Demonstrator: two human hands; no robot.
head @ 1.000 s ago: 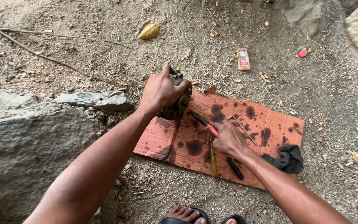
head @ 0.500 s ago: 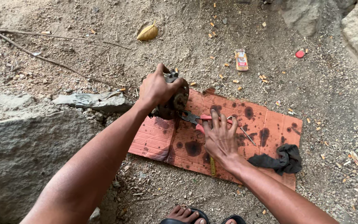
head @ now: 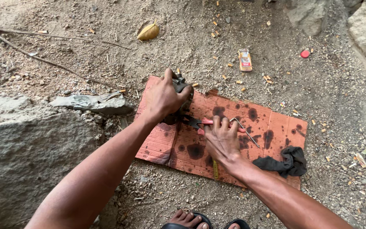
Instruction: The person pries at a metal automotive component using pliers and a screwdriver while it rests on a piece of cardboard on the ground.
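Observation:
My left hand (head: 162,98) grips a dark, greasy metal part (head: 182,87) standing on an oil-stained piece of cardboard (head: 276,127) on the ground. My right hand (head: 222,139) rests flat over red-handled pliers (head: 201,122), fingers curling on the handles; the pliers' jaws point toward the metal part. A thin metal hex key (head: 246,130) lies just right of my right hand. A yellow-handled tool (head: 215,168) lies partly under my right wrist.
A black rag (head: 286,162) lies on the cardboard's right end. A large grey rock (head: 26,157) and a flat stone (head: 92,103) sit at the left. A small orange box (head: 245,60), a red cap (head: 305,54) and a dry leaf (head: 148,32) lie on the dirt. My sandalled feet (head: 191,220) are below.
My right hand has moved up and left from the cardboard's middle onto the red-handled pliers. My left hand has stayed on the metal part.

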